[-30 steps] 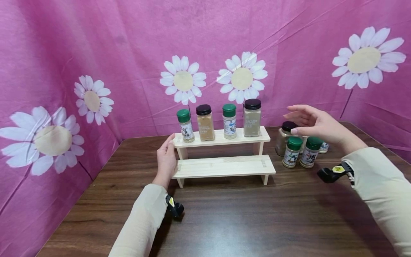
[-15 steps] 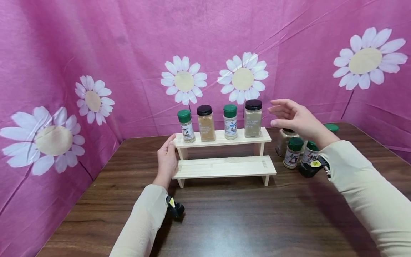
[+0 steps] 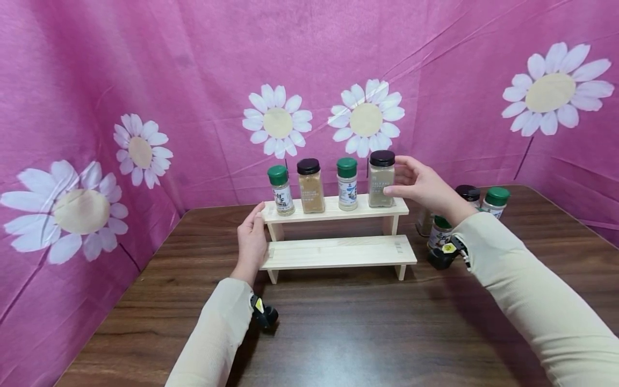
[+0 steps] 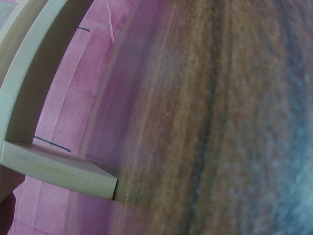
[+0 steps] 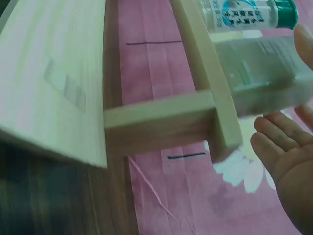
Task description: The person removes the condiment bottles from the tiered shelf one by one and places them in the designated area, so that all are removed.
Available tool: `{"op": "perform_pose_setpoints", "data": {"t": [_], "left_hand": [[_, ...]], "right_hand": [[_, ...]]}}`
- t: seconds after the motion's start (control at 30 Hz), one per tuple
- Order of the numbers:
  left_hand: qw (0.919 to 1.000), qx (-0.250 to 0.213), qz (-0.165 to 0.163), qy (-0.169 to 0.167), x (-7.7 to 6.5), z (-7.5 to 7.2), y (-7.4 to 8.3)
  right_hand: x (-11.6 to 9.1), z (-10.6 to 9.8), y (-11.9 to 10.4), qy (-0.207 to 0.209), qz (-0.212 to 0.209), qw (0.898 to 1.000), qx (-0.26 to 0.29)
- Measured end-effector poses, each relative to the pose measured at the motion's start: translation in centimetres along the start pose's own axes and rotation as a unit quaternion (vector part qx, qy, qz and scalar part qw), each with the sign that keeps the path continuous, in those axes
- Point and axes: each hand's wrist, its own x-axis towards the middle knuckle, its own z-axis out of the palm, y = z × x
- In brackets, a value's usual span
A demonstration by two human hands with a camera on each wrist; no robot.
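Note:
A two-tier wooden rack (image 3: 338, 251) stands on the table. My left hand (image 3: 251, 239) holds the left end of its upper step; in the left wrist view only a dark sliver of that hand shows beside the rack (image 4: 58, 169). A salt and pepper jar (image 3: 381, 180) with a black lid stands at the right end of the upper step. My right hand (image 3: 420, 185) is around this jar's right side, thumb over its front, the other fingers partly behind it. In the right wrist view, fairly straight fingers (image 5: 279, 132) lie close beside the jar (image 5: 264, 71).
Left of that jar on the upper step stand a green-capped shaker (image 3: 346, 184), a black-lidded jar (image 3: 310, 185) and another green-capped shaker (image 3: 280, 190). More spice bottles, among them a green-capped one (image 3: 496, 200), stand right of the rack, partly hidden by my right forearm. Pink cloth (image 3: 203, 107) hangs behind.
My right hand has moved left and slightly down from above the right-hand bottles to the salt and pepper jar. My left hand has stayed at the rack's left end.

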Motion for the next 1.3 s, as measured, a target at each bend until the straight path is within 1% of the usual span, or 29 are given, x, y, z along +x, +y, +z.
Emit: {"op": "perform_pose_setpoints", "data": {"t": [0.13, 0.23, 0.4, 0.5, 0.67, 0.8, 1.0, 1.3], "left_hand": [[1.0000, 0.007, -0.002, 0.001, 0.0, 0.0, 0.0], [1.0000, -0.003, -0.001, 0.002, 0.0, 0.0, -0.1], [0.9998, -0.018, 0.001, 0.003, 0.1, 0.1, -0.1], [0.9999, -0.016, 0.000, 0.003, 0.1, 0.1, -0.1], [1.0000, -0.004, 0.002, 0.006, 0.3, 0.0, -0.1], [1.0000, 0.002, 0.004, 0.008, 0.4, 0.0, -0.1], [0.9999, 0.008, 0.005, 0.006, 0.2, 0.0, -0.1], [1.0000, 0.002, -0.004, 0.005, 0.1, 0.0, 0.0]], "right_hand": [[0.4, 1.1, 0.0, 0.010, -0.003, 1.000, 0.029], [0.6, 1.9, 0.1, 0.026, -0.005, 0.999, 0.037], [0.7, 3.0, 0.3, 0.067, 0.001, 0.998, 0.012], [0.8, 3.5, 0.5, 0.091, 0.009, 0.996, -0.008], [0.9, 4.0, 0.5, 0.115, 0.014, 0.992, -0.039], [0.9, 4.1, 0.2, 0.122, 0.018, 0.991, -0.053], [0.8, 4.2, -0.2, 0.128, 0.029, 0.989, -0.069], [0.9, 4.3, -0.6, 0.139, 0.033, 0.987, -0.077]]}}
